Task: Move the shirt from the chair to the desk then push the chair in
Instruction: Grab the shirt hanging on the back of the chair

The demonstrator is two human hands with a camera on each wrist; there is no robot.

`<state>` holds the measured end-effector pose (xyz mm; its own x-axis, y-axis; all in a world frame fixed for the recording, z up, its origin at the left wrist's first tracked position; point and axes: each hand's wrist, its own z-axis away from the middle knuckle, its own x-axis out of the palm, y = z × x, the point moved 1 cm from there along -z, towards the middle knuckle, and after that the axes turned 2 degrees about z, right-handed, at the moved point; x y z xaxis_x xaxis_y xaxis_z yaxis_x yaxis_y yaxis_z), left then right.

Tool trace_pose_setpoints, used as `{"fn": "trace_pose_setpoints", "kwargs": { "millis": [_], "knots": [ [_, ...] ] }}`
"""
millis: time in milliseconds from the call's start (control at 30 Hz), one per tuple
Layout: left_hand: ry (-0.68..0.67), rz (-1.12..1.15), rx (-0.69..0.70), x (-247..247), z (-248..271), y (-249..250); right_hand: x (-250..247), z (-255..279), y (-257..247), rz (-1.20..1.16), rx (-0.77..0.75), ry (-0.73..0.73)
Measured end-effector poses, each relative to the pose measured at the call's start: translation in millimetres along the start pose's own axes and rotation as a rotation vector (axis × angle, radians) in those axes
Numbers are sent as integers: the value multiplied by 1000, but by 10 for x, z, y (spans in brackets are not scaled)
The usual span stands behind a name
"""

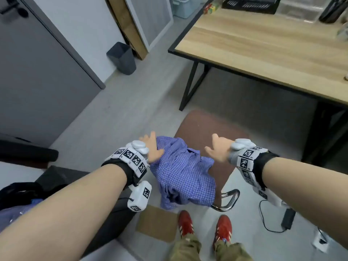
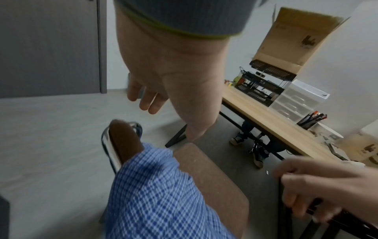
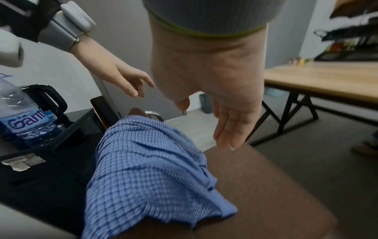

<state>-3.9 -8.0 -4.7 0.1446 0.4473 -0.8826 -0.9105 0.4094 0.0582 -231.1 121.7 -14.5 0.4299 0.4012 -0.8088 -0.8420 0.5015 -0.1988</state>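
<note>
Grey floor under you, your left hand point(image 1: 150, 146) with relaxed fingers over the blue checked shirt point(image 1: 180, 172), your right hand point(image 1: 218, 149) spread just beside it, both holding nothing, shirt draped over the brown chair point(image 1: 212, 125) back, wooden desk point(image 1: 263, 46) apart ahead.

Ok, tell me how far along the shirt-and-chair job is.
Nothing is done yet. The shirt is draped over the chair back. Left hand and right hand hover open over it, gripping nothing. Left: carry it to the desk, then push the chair in.
</note>
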Motion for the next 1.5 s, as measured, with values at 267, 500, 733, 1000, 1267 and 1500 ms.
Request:
{"fn": "trace_pose_setpoints", "kwargs": {
  "millis": [267,500,733,1000,1267,1500],
  "knots": [
    [-177,-88,8,425,-116,85,856,-7,85,-222,120,-385],
    [-241,10,-25,516,-277,247,1001,-6,94,-723,392,-450],
    [-292,45,-85,515,-343,381,996,-136,4,-1161,509,-527],
    [-505,111,-202,391,-413,416,1051,-195,-153,-1295,533,-756],
    [-249,488,-153,14,-318,287,613,-171,-2,-1323,508,-629],
    [-334,521,-10,-679,-270,214,-23,-175,5,-1321,217,-261]
  ]
}}
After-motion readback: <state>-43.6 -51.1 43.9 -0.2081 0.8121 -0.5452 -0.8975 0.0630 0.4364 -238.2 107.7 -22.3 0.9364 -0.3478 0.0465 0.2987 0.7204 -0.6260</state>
